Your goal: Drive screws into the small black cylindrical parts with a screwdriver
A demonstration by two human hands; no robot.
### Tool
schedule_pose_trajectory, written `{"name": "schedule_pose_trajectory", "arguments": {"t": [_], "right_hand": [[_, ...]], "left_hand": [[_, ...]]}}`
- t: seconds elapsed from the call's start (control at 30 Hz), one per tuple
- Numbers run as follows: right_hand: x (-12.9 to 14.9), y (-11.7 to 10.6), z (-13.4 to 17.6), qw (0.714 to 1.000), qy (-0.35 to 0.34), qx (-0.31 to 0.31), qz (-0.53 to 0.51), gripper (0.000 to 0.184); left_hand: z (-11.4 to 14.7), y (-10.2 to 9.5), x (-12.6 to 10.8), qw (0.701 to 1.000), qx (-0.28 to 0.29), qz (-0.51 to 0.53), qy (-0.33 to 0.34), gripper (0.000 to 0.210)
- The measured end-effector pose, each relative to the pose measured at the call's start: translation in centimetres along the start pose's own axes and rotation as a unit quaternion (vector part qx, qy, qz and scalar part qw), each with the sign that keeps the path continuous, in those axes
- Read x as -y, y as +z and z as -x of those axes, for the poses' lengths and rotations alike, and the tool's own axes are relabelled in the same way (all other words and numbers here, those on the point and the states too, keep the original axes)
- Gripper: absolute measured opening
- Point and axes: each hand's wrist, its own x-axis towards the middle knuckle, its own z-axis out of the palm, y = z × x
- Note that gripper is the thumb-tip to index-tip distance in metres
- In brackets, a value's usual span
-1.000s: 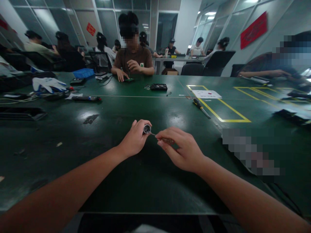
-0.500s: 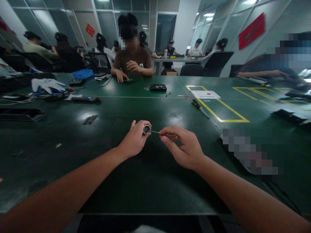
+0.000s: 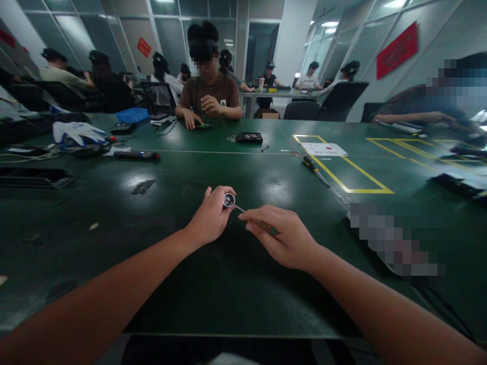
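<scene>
My left hand (image 3: 210, 217) is wrapped round a small round part (image 3: 229, 200) with a silvery rim and a dark hollow inside, its open end facing me. My right hand (image 3: 283, 235) grips the handle of a thin screwdriver (image 3: 262, 224), mostly covered by my fingers. The screwdriver's shaft points up and left, and its tip meets the rim of the round part; whether it goes inside, I cannot tell. Both hands are above the green table (image 3: 213, 294).
Ahead to the right lies a yellow-and-black screwdriver (image 3: 316, 171), near a taped yellow rectangle with a paper sheet (image 3: 323, 149). A black device (image 3: 249, 137) sits further off. White gloves (image 3: 78, 134), a blue bin (image 3: 131, 115) and a black tray (image 3: 36, 177) are leftward. A person (image 3: 208, 94) works opposite.
My right hand has shifted slightly left and the screwdriver has tilted, its handle now lower than its tip. The round part has turned or risen a little in my left hand.
</scene>
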Motion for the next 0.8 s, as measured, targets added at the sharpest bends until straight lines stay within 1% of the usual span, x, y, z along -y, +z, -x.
{"name": "schedule_pose_trajectory", "arguments": {"t": [0.17,0.37,0.43,0.53,0.6,0.7,0.8], "right_hand": [[0.14,0.09,0.04,0.999,0.003,0.027,-0.044,0.025],[0.1,-0.02,0.07,0.995,0.015,0.043,-0.088,0.028],[-0.04,0.04,0.09,0.995,0.02,0.033,-0.089,0.027],[-0.28,0.06,0.07,0.996,0.019,-0.008,-0.09,0.024],[-0.36,-0.04,0.03,0.996,0.025,-0.033,-0.081,0.024],[-0.29,-0.21,-0.04,0.997,0.05,-0.037,-0.053,0.025],[-0.05,-0.25,-0.08,0.994,0.096,-0.034,-0.034,0.031]], "left_hand": [[0.0,0.21,0.37,1.0,-0.023,-0.002,0.003,0.025],[-0.01,0.02,0.38,1.0,-0.024,0.013,-0.015,0.031],[-0.07,-0.02,0.36,0.999,-0.025,0.024,-0.023,0.031],[-0.1,0.12,0.5,0.998,-0.041,0.031,-0.026,0.031],[-0.07,0.24,0.63,0.998,-0.048,0.028,-0.017,0.031],[-0.02,0.26,0.67,0.999,-0.05,0.01,0.007,0.03],[-0.04,0.06,0.52,0.998,-0.04,-0.024,0.034,0.028]]}}
